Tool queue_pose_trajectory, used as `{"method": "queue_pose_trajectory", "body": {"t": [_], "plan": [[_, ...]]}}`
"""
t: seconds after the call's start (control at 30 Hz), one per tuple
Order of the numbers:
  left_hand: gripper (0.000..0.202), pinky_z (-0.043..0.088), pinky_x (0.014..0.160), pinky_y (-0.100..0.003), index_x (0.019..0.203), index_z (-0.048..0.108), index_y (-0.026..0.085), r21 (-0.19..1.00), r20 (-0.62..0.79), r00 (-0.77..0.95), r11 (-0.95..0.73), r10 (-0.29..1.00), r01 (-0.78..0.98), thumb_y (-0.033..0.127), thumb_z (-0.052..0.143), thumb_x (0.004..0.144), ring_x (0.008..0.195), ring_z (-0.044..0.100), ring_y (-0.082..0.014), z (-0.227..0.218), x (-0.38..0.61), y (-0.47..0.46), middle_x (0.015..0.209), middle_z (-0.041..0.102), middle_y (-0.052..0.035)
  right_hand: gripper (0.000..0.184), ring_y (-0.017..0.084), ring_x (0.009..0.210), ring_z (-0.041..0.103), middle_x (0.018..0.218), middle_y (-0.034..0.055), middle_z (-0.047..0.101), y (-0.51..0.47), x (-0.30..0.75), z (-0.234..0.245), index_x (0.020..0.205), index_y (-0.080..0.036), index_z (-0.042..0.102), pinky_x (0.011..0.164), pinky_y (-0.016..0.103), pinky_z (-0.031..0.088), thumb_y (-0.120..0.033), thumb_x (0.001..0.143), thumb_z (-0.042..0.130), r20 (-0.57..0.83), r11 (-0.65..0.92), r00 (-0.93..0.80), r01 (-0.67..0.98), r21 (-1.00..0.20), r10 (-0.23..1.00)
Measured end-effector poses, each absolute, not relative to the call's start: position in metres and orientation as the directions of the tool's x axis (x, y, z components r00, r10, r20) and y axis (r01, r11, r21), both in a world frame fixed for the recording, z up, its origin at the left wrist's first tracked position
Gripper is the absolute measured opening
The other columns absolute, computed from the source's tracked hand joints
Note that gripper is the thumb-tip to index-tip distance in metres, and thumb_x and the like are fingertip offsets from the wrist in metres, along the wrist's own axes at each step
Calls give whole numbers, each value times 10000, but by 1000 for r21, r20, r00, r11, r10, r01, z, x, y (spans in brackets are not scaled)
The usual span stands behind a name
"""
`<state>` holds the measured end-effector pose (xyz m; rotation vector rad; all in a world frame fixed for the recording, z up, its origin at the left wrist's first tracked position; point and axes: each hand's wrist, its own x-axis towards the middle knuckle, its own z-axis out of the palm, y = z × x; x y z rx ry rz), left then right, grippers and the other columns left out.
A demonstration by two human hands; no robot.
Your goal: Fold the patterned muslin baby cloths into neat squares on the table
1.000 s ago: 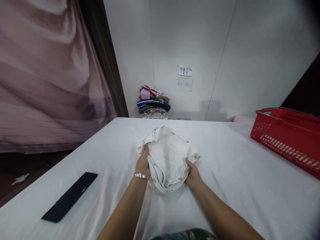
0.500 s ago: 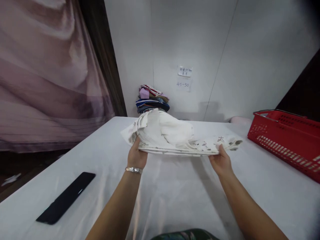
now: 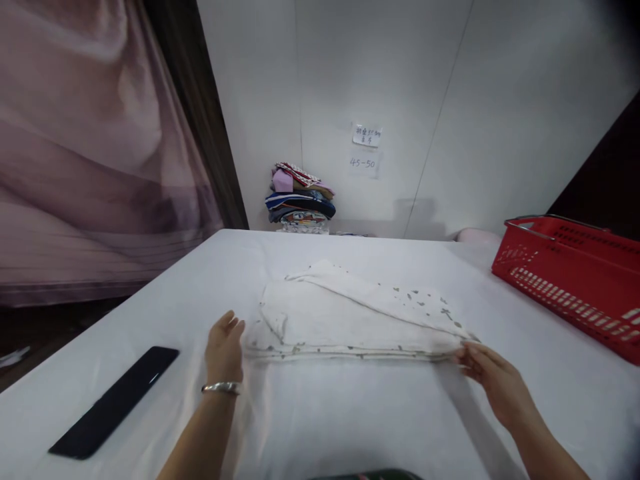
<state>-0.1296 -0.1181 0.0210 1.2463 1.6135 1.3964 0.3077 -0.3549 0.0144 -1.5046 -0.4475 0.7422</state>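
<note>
A white piece of clothing (image 3: 345,313) with a small dark leaf print lies folded in a wide, flat shape on the white table; its exact kind does not show. Several layers are stacked along its near edge, and a diagonal fold crosses its top. My left hand (image 3: 225,347), wearing a silver bracelet (image 3: 221,387), is beside the left end, apart from the fabric, fingers loosely spread and holding nothing. At the near right corner, the fingers of my right hand (image 3: 493,377) pinch the layered edge, slightly blurred.
A black flat strip (image 3: 117,400) lies on the table (image 3: 350,420) at left. At right stands a red plastic basket (image 3: 575,273). Folded clothes (image 3: 301,197) are piled at the back wall under paper notes (image 3: 366,150). A pink curtain (image 3: 90,147) hangs at left.
The white clothing came down from the raised, bunched hold and now lies flatter on the table, nearer me. My left hand let go and moved left; my right hand moved right and lower.
</note>
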Motion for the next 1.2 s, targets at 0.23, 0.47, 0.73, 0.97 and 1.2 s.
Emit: {"method": "queue_pose_trajectory", "body": {"t": [0.23,0.47,0.73,0.97,1.2], "plan": [[420,342,1012,-379,1128,524,155,546,196,57,-157,979,823,399,448,795,1208,417,-240,32,-105,-114,1296,469,-120,449,278,1098,519,1187,118,579,-275,328,16,1104,-150,596,925,402,409,-414,752,508,254,-282,522,738,-612,814],[339,390,874,-396,1106,555,234,183,88,230,-243,969,953,352,446,807,1111,457,-260,27,-99,-119,1260,500,-59,291,242,915,578,980,120,643,-235,327,20,924,-157,648,794,315,412,-334,826,438,42,-245,255,956,-163,966],[236,407,790,-303,843,608,163,32,95,375,-379,922,925,251,389,847,930,533,-203,45,-102,-102,948,589,-94,134,156,567,529,576,7,578,-217,352,100,640,-184,564,536,247,428,-284,723,600,7,-185,624,242,-953,782],[361,434,733,-355,877,604,105,-99,281,234,-215,931,972,283,290,879,872,536,-259,104,-156,-76,888,581,-147,165,62,540,520,614,-43,537,-225,416,157,696,-183,485,595,162,473,-125,844,441,-45,198,864,-165,-966,502],[376,465,747,-398,964,603,138,28,334,-66,60,940,998,355,319,850,960,526,-285,141,-199,-62,1031,572,-151,153,55,616,549,738,-34,557,-264,442,121,753,-168,497,619,172,474,-119,881,430,-184,240,936,-262,-935,301]]}}
